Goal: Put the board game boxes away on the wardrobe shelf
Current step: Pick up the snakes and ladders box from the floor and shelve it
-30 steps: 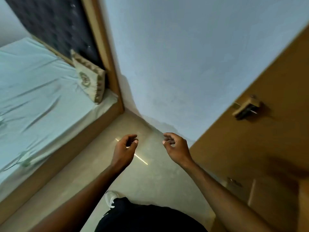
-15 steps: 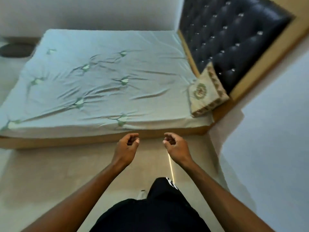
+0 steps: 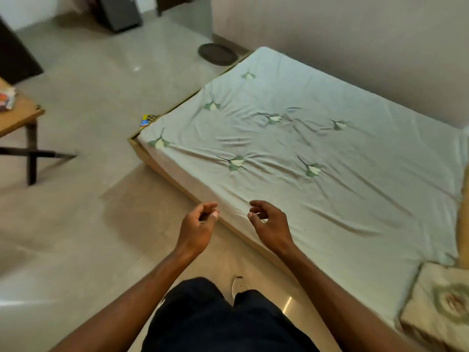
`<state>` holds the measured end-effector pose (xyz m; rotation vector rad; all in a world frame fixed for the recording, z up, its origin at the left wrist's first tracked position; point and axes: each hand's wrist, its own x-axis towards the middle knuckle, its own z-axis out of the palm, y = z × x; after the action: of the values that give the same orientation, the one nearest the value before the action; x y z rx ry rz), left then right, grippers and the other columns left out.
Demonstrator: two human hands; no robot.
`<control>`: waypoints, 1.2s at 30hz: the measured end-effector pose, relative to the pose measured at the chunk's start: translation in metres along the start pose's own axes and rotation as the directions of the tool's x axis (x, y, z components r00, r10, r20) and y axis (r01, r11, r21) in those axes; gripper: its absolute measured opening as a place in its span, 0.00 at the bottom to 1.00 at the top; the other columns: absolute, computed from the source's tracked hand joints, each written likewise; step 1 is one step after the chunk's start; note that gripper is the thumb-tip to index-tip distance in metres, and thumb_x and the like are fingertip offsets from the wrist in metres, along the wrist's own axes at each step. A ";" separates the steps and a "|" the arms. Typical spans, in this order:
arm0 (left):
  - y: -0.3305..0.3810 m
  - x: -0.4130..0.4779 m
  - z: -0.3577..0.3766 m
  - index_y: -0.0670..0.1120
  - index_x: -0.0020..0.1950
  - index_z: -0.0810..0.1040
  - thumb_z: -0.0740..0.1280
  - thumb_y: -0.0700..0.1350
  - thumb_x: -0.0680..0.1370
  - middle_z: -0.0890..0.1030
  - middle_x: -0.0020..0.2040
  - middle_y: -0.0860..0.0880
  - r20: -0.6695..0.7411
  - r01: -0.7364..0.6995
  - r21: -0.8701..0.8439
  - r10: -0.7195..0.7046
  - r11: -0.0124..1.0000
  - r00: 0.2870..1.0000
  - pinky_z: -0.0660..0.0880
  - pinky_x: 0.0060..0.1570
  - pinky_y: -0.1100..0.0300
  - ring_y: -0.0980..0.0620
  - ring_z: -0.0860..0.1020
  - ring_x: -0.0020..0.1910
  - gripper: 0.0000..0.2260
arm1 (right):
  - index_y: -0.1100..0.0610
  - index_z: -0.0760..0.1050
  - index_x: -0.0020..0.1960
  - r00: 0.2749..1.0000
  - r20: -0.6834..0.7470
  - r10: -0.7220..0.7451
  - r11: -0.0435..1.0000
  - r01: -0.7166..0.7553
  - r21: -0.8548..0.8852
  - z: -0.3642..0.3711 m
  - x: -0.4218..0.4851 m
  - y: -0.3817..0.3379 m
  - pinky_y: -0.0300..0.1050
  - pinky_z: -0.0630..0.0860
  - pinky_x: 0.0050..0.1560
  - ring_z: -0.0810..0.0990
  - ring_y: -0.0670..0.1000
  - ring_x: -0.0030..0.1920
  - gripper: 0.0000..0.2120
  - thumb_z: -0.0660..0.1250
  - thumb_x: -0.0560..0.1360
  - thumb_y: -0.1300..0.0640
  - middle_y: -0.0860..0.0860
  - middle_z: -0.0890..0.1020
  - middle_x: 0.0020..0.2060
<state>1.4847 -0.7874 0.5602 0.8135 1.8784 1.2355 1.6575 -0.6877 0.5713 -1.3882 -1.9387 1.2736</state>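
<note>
A colourful board game box [image 3: 146, 121] peeks out on the floor at the far corner of the bed, mostly hidden behind the mattress. More colourful items [image 3: 6, 99] lie on a wooden table at the left edge; I cannot tell what they are. My left hand [image 3: 198, 228] and my right hand [image 3: 270, 226] hang in front of me over the near bed edge, fingers loosely curled and apart, both holding nothing. No wardrobe is in sight.
A low bed [image 3: 304, 153] with a pale green sheet fills the right side. A cushion [image 3: 441, 306] lies at the lower right. A wooden table [image 3: 17, 118] stands at the left. A dark round object [image 3: 217, 54] lies on the floor beyond the bed.
The view has swung left from the wall and wooden door, across the headboard, to the foot of the bed and open floor. Both hands keep the same empty, half-curled pose.
</note>
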 end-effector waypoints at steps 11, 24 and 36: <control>-0.013 0.148 -0.163 0.51 0.59 0.80 0.68 0.46 0.78 0.83 0.50 0.55 -0.440 0.046 -0.123 -0.096 0.991 0.893 0.74 0.47 0.70 0.58 0.80 0.50 0.09 | 0.49 0.78 0.59 0.908 0.385 -0.163 0.977 0.202 -0.064 0.166 0.197 -0.124 0.35 0.77 0.47 0.81 0.39 0.44 0.13 0.68 0.75 0.58 0.43 0.83 0.46; -0.038 0.338 -0.466 0.50 0.56 0.81 0.68 0.42 0.77 0.84 0.49 0.51 -0.612 0.082 -0.139 -0.151 0.987 0.777 0.75 0.48 0.65 0.54 0.81 0.48 0.08 | 0.52 0.79 0.59 0.832 0.488 -0.263 0.948 0.318 -0.031 0.433 0.381 -0.319 0.38 0.78 0.49 0.82 0.42 0.44 0.14 0.69 0.74 0.57 0.46 0.83 0.45; -0.061 0.569 -0.660 0.51 0.56 0.80 0.67 0.44 0.78 0.83 0.50 0.54 -0.530 0.150 -0.050 -0.153 0.987 0.834 0.75 0.47 0.68 0.57 0.80 0.49 0.08 | 0.53 0.79 0.57 0.864 0.459 -0.207 0.973 0.232 0.001 0.633 0.590 -0.429 0.35 0.76 0.45 0.83 0.44 0.42 0.12 0.70 0.73 0.59 0.48 0.84 0.43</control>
<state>0.6217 -0.6549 0.5488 0.3121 2.3220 1.4676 0.7201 -0.4575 0.5429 -0.9015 -2.3748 1.5437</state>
